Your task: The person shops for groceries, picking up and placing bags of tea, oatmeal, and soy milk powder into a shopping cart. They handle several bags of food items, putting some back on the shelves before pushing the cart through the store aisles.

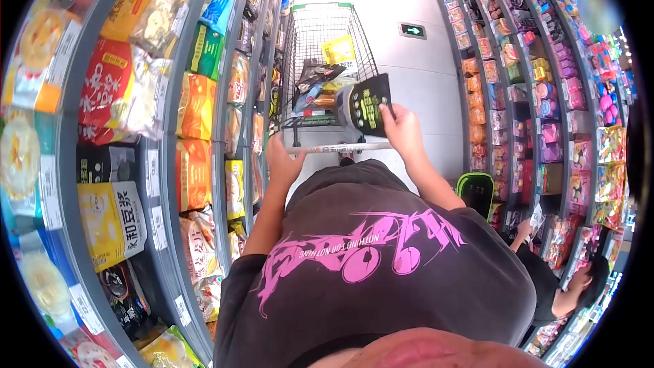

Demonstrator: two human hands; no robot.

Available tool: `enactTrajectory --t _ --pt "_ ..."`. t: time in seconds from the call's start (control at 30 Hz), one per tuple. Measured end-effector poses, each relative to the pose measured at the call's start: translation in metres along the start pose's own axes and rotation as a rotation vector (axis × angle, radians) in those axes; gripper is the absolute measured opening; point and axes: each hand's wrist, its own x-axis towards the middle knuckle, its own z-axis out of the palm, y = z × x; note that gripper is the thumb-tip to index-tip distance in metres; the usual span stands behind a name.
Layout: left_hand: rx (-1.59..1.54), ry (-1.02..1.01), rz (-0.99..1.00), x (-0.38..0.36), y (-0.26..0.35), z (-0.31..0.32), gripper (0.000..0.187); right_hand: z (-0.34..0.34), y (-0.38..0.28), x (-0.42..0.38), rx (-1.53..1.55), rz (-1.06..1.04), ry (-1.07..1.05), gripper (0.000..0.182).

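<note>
My left hand is closed around the left end of the handle of a wire shopping cart. In my right hand is a black food pouch with green lettering, gripped by its right edge. The pouch is tilted above the near end of the cart, just past the handle bar. Inside the basket lie a yellow packet, a dark crumpled packet and other packets, partly covered by the pouch.
Shelves of bagged foods line the left side closely. Snack shelves run along the right. A green-and-black basket is by my right elbow. Another person is at the lower right. A green arrow sign marks the floor.
</note>
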Motion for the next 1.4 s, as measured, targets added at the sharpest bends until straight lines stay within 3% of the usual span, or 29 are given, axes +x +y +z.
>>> enactTrajectory --t 0.03,0.13,0.17,0.27,0.43,0.47,0.6,0.67,0.8,0.9,1.13,1.4 --pt "0.028 -0.110 -0.110 0.004 -0.018 0.016 0.116 0.005 0.010 0.020 0.018 0.021 0.019 0.038" --pt "0.299 -0.265 -0.265 0.011 -0.023 0.043 0.135 0.034 0.048 0.091 -0.063 -0.026 0.087 0.038" --pt "0.217 -0.311 -0.247 0.006 -0.053 0.064 0.143 0.045 0.062 0.117 -0.144 -0.004 0.066 0.039" --pt "0.362 -0.405 -0.251 0.014 -0.022 0.054 0.138 0.075 0.093 0.186 -0.172 0.016 0.063 0.041" --pt "0.311 -0.646 -0.378 0.036 -0.032 0.050 0.125 0.141 0.178 0.270 -0.211 0.151 -0.075 0.031" --pt "0.309 -0.665 -0.411 0.040 -0.029 0.049 0.123 0.145 0.182 0.270 -0.228 0.202 -0.106 0.030" --pt "0.301 -0.675 -0.442 0.052 -0.039 0.066 0.119 0.141 0.180 0.234 -0.075 -0.139 -0.056 0.027" --pt "0.271 -0.656 -0.445 0.060 -0.040 0.076 0.117 0.116 0.166 0.197 -0.039 -0.171 -0.246 0.028" --pt "0.293 -0.650 -0.499 0.098 -0.025 0.080 0.116 0.100 0.218 0.133 -0.064 -0.383 -0.552 0.042" --pt "0.279 -0.656 -0.497 0.125 -0.016 0.081 0.115 0.092 0.222 0.137 -0.040 -0.612 -0.384 0.049" --pt "0.316 -0.596 -0.420 0.187 -0.011 0.096 0.108 0.099 0.197 0.189 -0.211 -0.443 -0.367 0.051" --pt "0.334 -0.592 -0.368 0.277 -0.004 0.107 0.106 0.113 0.185 0.270 -0.178 -0.443 -0.294 0.048"
